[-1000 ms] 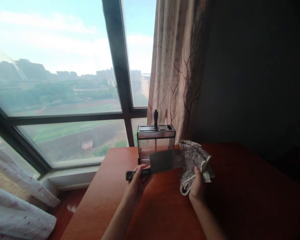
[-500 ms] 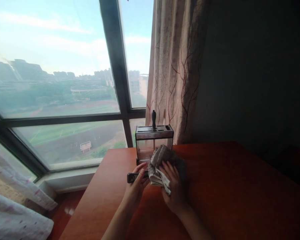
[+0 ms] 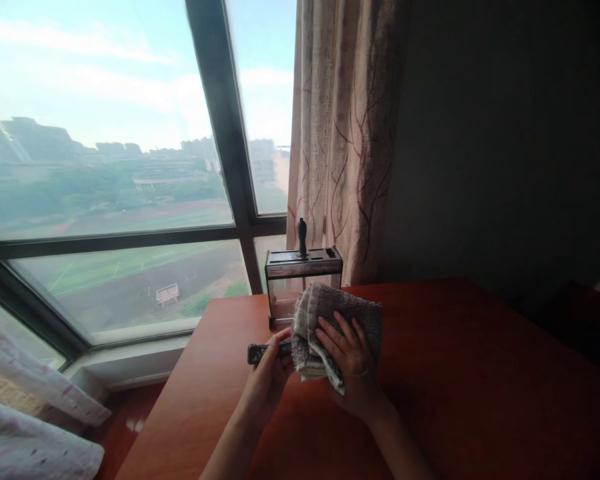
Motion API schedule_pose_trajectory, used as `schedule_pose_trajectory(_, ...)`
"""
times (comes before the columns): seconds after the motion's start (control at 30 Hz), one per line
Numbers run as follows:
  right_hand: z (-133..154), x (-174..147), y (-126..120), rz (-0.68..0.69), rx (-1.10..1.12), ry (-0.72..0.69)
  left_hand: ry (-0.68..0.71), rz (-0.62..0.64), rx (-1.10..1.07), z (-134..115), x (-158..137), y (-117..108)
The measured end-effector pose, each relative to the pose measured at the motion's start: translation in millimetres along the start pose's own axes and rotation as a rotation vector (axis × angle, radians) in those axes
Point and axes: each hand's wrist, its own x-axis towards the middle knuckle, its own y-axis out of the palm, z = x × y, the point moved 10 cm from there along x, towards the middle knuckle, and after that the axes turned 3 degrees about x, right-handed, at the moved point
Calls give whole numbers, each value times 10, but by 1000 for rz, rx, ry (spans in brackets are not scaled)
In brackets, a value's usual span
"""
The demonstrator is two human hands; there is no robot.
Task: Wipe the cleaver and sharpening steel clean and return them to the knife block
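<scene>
My left hand (image 3: 270, 373) is closed around the black handle of a kitchen knife (image 3: 257, 353), whose butt end points left. The blade is hidden under a folded grey-and-white towel (image 3: 313, 317). My right hand (image 3: 350, 353) grips this towel from its right side, fingers laid across the cloth and thumb out of sight. Both hands are above the wooden table. Just behind the towel stands a clear-walled knife block (image 3: 304, 267) with a dark slotted top. From one slot rises a black handle (image 3: 302, 237) with a rod below it. The towel covers the block's lower right part.
The reddish-brown wooden table (image 3: 480, 373) stretches to the right, its left edge falling off toward the floor. A large framed window (image 3: 130, 233) is at the left and back. A patterned curtain (image 3: 340, 133) hangs behind the block, and a pale curtain (image 3: 35, 433) hangs at lower left.
My right hand and the towel have moved slightly to the right, and the towel is spread wider. My left hand keeps its hold on the handle. The view has shifted a little.
</scene>
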Motion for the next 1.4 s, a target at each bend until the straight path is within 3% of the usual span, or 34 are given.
schedule_pose_trajectory(0.17, -187, -71, -59, -112, -46, 71, 20, 5, 1, -79, -1, -16)
schedule_pose_trajectory(0.5, 380, -17, 201, 60, 15, -86, -98, -70, -7, 100, -81, -13)
schedule_pose_trajectory(0.7, 147, -27, 38, -16, 29, -66, 26, 57, 33, -11, -69, 129)
schedule_pose_trajectory(0.83, -112, -65, -47, -90, 7, 4, 13, 82, 29, -29, -46, 125)
schedule_pose_trajectory(1.03, -528, -205, -253, -351, 33, 165, 8, 66, -16, -102, -64, 110)
schedule_pose_trajectory(1.13, -605, -281, -319, -447, 69, 230, 0, 69, -24, -110, -77, 128)
schedule_pose_trajectory(1.4, -405, -206, -182, -296, -78, 211, -30, 64, -14, -53, -38, 101)
